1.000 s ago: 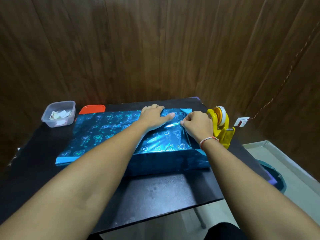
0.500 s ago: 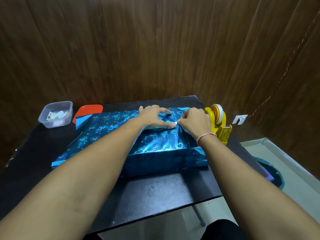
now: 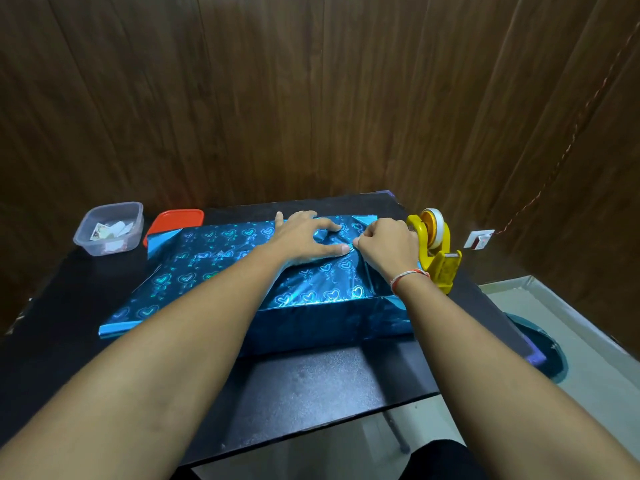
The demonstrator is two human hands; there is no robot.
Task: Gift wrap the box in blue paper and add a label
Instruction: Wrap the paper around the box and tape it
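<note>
Flat and spread, my left hand (image 3: pixel 304 239) presses down on the blue paper (image 3: pixel 214 261) on top of the box (image 3: pixel 332 323), thumb stretched out toward the right, fingertip nearly meeting my other hand. My right hand (image 3: pixel 388 245) is curled, fingers bunched at the paper right where the thumb ends; it looks like a pinch on something small there, maybe a strip of tape, but it's too tiny and shiny for me to say what. A thread bracelet (image 3: pixel 408 277) sits on that right wrist. The box lies across the middle of the black table (image 3: pixel 311 393), its long side facing me, front face already covered in the glossy blue with hearts on top. On the left end, the paper runs out past the box and lies loose on the table, a folded corner sticking up at the far left. Just beside my right hand, at the table's right edge, stands the yellow tape dispenser (image 3: pixel 434 251), roll upright. Far left, a clear plastic tub (image 3: pixel 109 228) holds small paper pieces, and an orange lid (image 3: pixel 176 220) lies next to it, partly tucked behind the paper's far corner.
</note>
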